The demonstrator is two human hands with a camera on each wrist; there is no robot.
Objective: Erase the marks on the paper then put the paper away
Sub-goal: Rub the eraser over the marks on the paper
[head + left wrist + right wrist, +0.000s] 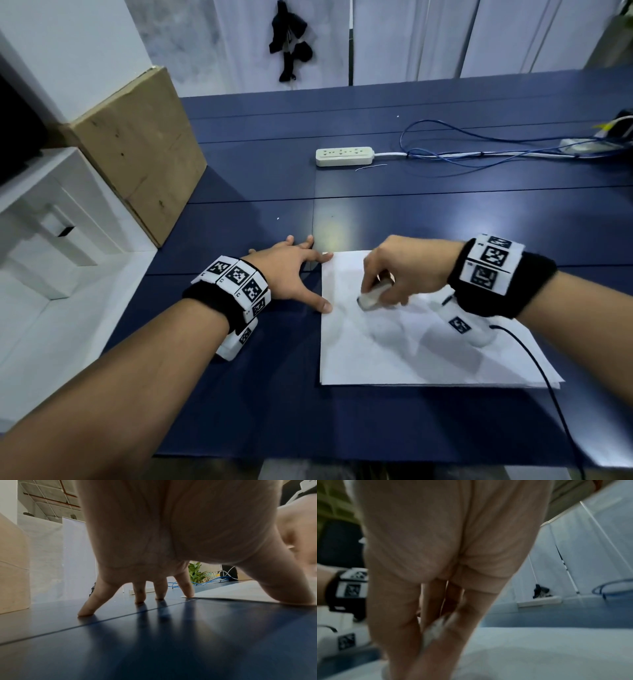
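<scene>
A white sheet of paper (411, 342) lies on the dark blue table (260, 178), near the front edge. My right hand (394, 274) pinches a white eraser (371, 297) and presses its end onto the upper left part of the paper (539, 649); the eraser (435, 632) is blurred in the right wrist view. My left hand (291, 270) is spread flat, with its thumb and forefinger on the left edge of the paper (240, 591) and the other fingertips (85, 612) on the table. No marks show clearly on the sheet.
A white power strip (344, 156) with blue and white cables (462, 150) lies further back on the table. A cardboard panel (144, 147) leans at the table's left edge beside a white shelf unit (51, 219). A black wire (544, 383) from my right wrist crosses the paper's right corner.
</scene>
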